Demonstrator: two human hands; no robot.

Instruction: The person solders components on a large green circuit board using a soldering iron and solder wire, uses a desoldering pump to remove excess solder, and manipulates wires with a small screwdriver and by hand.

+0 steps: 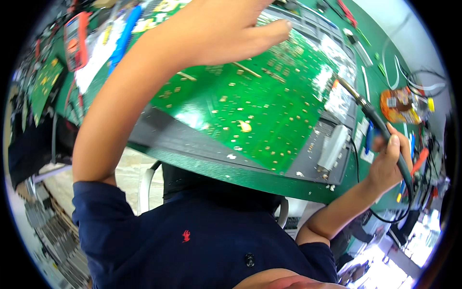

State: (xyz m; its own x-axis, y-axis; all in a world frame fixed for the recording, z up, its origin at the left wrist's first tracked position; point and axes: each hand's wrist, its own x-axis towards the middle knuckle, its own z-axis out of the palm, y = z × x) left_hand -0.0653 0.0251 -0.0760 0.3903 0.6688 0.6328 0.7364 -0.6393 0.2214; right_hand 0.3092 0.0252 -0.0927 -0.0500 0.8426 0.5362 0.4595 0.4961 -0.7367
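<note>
A large green circuit board (269,115) lies on a dark grey mat (192,144), with many small solder pads and slots on its face. My left hand (226,36) reaches across its far left part. The thumb stretches out over the board, apart from the palm; the other fingers are mostly cut off by the upper edge. At the right, my right hand (390,161) is closed around a black-handled soldering iron (371,113). The iron's metal tip points far left, close to the board's right edge. Whether it touches the board I cannot tell.
Right of the board lie a silvery metal bar (333,149), crumpled foil (337,98) and white crumbs. Beyond are an orange-labelled bottle (404,107), cables and tools. A red multimeter (76,43), a blue tool (126,36) and a smaller green board (45,89) are at the left.
</note>
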